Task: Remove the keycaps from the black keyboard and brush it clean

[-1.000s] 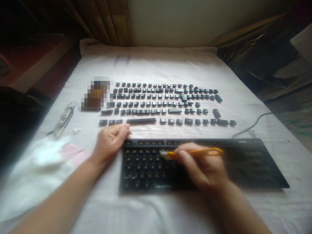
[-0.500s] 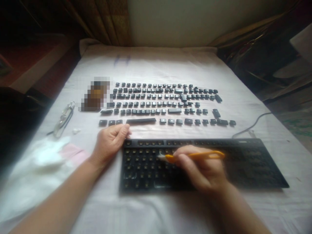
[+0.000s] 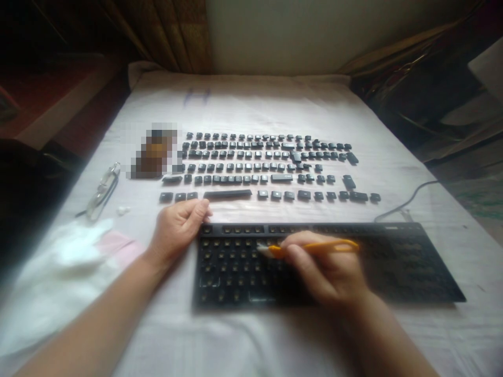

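A black keyboard point(image 3: 236, 283) with its keycaps off lies in front of me, bare key posts showing in rows. At its upper left corner is my left hand point(image 3: 178, 225), closed, with curled fingers gripping the edge; their tips are partly hidden. My right hand point(image 3: 326, 267) is closed around the orange handle of a small brush point(image 3: 334, 246) above the middle of the keyboard. The brush's pale bristles point left and meet the key posts in the upper rows. My right hand and forearm cover part of the keyboard.
Loose black keycaps point(image 3: 275, 195) stand in several rows beyond the keyboard, with the long space bar point(image 3: 228, 194) in the nearest row. Eyeglasses point(image 3: 102, 191) and a white cloth point(image 3: 58, 283) lie left. A grey cable point(image 3: 408, 198) runs right. A blurred-out patch point(image 3: 153, 154) hides something.
The brush has shifted slightly, its bristle end a little to the right and its handle end slightly up and left. My left hand, the keyboard and the keycaps stay put.
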A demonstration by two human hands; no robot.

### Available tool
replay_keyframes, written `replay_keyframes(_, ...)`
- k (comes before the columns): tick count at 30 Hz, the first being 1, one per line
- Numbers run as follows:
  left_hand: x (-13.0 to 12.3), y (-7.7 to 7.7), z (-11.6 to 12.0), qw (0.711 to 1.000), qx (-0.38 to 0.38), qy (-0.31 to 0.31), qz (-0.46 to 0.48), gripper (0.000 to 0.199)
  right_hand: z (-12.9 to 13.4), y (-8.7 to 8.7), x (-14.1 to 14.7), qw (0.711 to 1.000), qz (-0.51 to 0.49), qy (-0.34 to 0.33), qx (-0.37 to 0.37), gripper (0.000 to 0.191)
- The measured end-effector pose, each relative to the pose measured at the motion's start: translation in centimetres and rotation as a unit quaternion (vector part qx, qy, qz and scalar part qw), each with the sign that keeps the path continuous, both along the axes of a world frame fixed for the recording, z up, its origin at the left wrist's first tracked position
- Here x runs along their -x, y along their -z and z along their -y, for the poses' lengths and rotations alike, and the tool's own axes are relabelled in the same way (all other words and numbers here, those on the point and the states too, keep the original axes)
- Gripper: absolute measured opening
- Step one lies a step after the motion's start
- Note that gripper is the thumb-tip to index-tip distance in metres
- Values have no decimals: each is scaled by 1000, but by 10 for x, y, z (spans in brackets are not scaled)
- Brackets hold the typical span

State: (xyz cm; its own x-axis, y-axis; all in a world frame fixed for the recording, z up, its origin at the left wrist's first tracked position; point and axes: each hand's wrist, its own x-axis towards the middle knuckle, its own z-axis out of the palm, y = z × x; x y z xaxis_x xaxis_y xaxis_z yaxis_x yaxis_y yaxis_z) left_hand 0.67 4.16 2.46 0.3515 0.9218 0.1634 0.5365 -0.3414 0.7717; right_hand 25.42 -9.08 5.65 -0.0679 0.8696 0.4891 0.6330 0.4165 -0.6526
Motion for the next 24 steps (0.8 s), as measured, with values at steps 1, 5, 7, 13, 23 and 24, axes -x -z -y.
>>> replay_keyframes(1,0,0,0,1000,0,-1,0,37,0,0,1,1000,-3,-1,0,17)
replay_keyframes(5,0,1,0,1000,0,-2,-1,36,1,1,2,1000,-14,-11,2,18)
replay_keyframes(7,1,1,0,1000,1,-1,-1,37,1,0,3,1000,-14,-15,4,18)
replay_keyframes(13,1,1,0,1000,4,-2,-2,37,3,4,3,999,-49,-12,-5,19)
replay_keyframes(23,0,-2,0,1000,6,-4,-1,39,11,4,-8,979,-119,168,-3,13)
replay_keyframes(24,0,-2,0,1000,3,-3,0,39,11,4,-9,979,-115,170,-6,12)
